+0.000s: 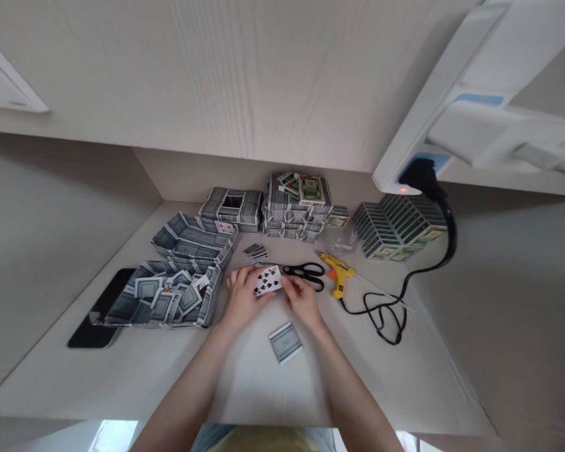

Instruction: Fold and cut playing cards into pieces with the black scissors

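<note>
Between my hands, above the middle of the table, a playing card (267,282) shows its black spade face. My left hand (245,292) grips it from the left, fingers behind and thumb along the lower edge. At its right edge, my right hand (302,298) pinches the card with thumb and fingertips. Nearer to me, a square piece of folded card (285,343) lies patterned side up. Just beyond my hands are black-handled scissors (306,271), partly hidden, and a small pile of card pieces (256,253).
At left, an open box made of cards (211,301) holds loose cards, beside a dark phone (91,333). Card-built boxes (296,213) stand along the back. To the right lie a yellow glue gun (339,273) and its black cord (386,307), near stacked card packs (381,229).
</note>
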`<state>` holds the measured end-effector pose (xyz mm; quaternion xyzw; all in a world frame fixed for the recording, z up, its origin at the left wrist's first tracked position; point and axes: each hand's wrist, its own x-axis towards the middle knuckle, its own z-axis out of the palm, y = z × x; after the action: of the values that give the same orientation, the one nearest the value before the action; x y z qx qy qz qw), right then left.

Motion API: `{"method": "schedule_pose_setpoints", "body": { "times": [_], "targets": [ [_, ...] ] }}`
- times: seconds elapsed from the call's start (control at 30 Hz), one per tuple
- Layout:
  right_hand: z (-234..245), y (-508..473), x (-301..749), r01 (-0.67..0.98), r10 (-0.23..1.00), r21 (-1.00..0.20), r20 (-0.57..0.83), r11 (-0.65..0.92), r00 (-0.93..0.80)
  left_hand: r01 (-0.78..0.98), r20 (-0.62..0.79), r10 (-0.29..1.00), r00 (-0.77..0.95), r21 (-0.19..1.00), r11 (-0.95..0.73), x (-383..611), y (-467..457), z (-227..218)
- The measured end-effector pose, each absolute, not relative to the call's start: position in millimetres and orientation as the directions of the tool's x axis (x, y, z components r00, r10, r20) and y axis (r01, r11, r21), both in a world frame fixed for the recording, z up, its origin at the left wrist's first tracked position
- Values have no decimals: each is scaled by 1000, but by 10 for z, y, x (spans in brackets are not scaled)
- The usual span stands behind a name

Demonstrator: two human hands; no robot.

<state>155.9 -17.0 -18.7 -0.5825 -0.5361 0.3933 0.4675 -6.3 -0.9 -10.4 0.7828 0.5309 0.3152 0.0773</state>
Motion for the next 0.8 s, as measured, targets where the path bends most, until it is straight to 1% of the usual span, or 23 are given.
{"method": "schedule_pose_setpoints", "body": {
  "times": [0.07, 0.17, 0.3, 0.37, 0.43, 0.5, 0.63, 0.73, 0.8],
  "targets": [
    [-162, -169, 1539, 153, 995, -988, -12, -27, 96, 751, 431, 865, 256, 475, -458, -50, -23, -97],
    [-159, -154, 1531, 43, 993, -998, -39, -44, 107, 721, 448, 854, 266, 496, -484, -37, -32, -98],
    [-205, -118, 1578, -104, 985, -991, -98, -84, 144, 669, 479, 831, 283, 522, -529, -42, -38, -78],
    [-227, -104, 1604, -182, 979, -980, -110, -78, 170, 632, 503, 808, 307, 527, -568, -43, -49, -56],
    [-236, -99, 1615, -224, 976, -972, -118, -75, 185, 598, 529, 784, 324, 528, -603, -37, -66, -38],
    [-233, -102, 1610, -215, 973, -974, -114, -70, 201, 573, 550, 768, 327, 531, -624, -27, -81, -34],
    [-208, -119, 1581, -142, 974, -989, -60, -29, 220, 567, 590, 749, 301, 521, -638, -14, -83, -58],
    [-199, -138, 1560, -49, 986, -999, -31, -23, 162, 555, 611, 739, 285, 523, -647, -10, -71, -62],
    [-206, -149, 1544, 4, 995, -999, -42, -43, 95, 526, 586, 770, 251, 585, -617, 5, -70, -58]
  ]
}}
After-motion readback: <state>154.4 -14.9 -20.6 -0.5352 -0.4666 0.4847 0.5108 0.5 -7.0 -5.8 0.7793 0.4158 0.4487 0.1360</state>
